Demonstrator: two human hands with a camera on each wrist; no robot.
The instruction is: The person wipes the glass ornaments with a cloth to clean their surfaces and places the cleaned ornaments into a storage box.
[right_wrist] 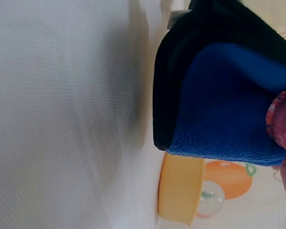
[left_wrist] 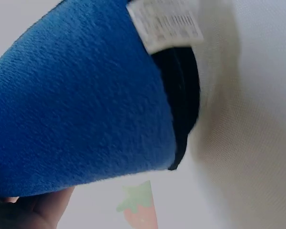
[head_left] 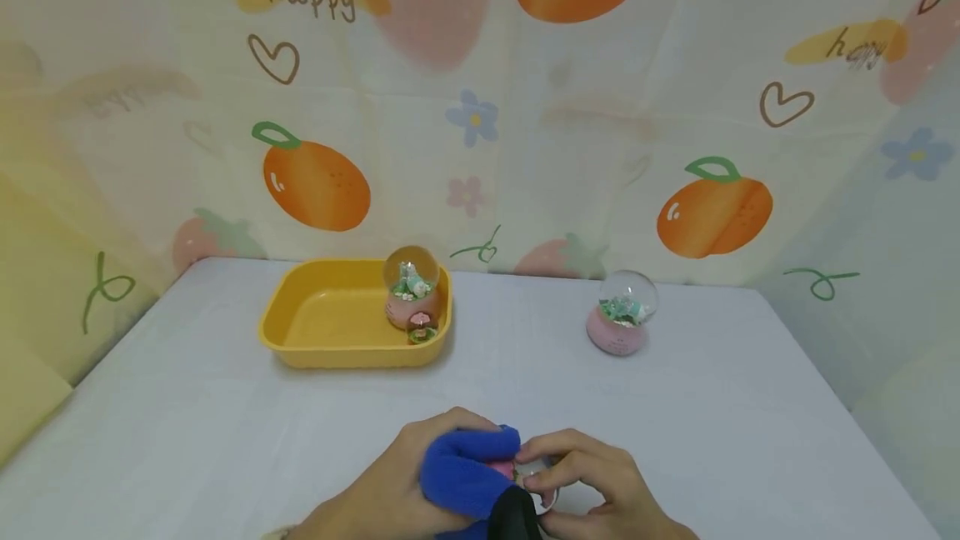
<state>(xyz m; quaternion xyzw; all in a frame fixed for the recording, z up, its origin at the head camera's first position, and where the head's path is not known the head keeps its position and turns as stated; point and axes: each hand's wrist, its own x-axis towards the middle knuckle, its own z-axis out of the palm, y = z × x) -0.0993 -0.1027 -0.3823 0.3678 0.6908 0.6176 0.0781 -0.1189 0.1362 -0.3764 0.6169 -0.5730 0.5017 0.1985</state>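
My left hand (head_left: 397, 473) grips a blue cloth (head_left: 461, 473) with a black edge, folded around the pink base of a small snow globe (head_left: 501, 468). From the right, my right hand (head_left: 600, 477) pinches the globe's clear end with thumb and fingers. The left wrist view is mostly filled by the cloth (left_wrist: 81, 100), and a white label (left_wrist: 164, 24) hangs from its edge. In the right wrist view, the round pink base (right_wrist: 279, 119) lies against the cloth (right_wrist: 219, 105); my fingers hide part of it.
A yellow tray (head_left: 322, 358) stands at the back left, holding a snow globe (head_left: 411, 308) and a smaller one (head_left: 422, 328) at its right end. Another snow globe with a pink base (head_left: 617, 334) stands at the back right. Behind the white table (head_left: 225, 432) hangs a fruit-patterned cloth.
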